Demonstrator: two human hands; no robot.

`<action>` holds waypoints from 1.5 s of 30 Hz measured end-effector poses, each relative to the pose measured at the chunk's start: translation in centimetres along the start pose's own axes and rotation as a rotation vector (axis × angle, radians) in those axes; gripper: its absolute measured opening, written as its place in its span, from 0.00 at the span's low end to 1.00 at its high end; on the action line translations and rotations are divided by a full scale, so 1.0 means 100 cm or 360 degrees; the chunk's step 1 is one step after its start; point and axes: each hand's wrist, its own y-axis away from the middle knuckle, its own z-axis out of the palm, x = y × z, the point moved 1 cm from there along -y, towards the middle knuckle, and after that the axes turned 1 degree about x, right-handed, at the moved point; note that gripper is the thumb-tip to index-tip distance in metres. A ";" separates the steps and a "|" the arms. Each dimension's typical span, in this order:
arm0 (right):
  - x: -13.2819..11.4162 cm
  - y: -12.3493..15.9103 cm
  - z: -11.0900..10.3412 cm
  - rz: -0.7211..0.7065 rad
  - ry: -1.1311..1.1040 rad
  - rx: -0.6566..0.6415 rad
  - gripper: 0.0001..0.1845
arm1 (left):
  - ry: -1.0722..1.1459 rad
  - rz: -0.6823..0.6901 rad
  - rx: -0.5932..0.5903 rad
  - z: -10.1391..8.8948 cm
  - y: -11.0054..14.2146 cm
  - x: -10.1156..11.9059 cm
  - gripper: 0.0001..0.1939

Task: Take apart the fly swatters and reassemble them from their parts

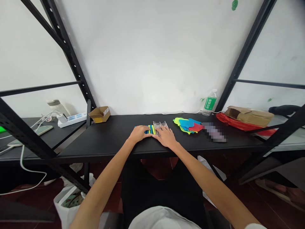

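Note:
Both my hands rest on a row of tools (156, 127) with coloured handles and thin metal shafts, laid side by side on the black table (107, 140). My left hand (139, 133) lies flat over the blue, green and yellow handles at the row's left. My right hand (165, 136) lies flat, fingers spread, over the handles at the right, and the metal shafts stick out past its fingertips. Neither hand grips anything.
A pile of green, blue and red cloth pieces (188, 124) lies right of the row. A water bottle (209, 103) stands by the wall. A small open cardboard box (100, 114) sits back left, a brown paper bag (249, 115) on red plastic far right. Black shelf posts flank the table.

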 end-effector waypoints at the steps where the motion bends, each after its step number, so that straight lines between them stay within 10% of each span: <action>1: 0.000 0.001 0.000 -0.0005 0.0008 0.0038 0.41 | -0.0005 0.0000 0.0022 -0.001 0.000 0.000 0.29; 24: 0.000 -0.001 0.001 -0.0038 0.0059 -0.0146 0.41 | 0.0077 0.0225 -0.0112 -0.003 -0.002 0.004 0.30; 45: 0.002 -0.008 0.003 -0.0085 -0.0028 0.0474 0.28 | 0.0117 0.0189 0.0018 -0.004 -0.001 0.006 0.24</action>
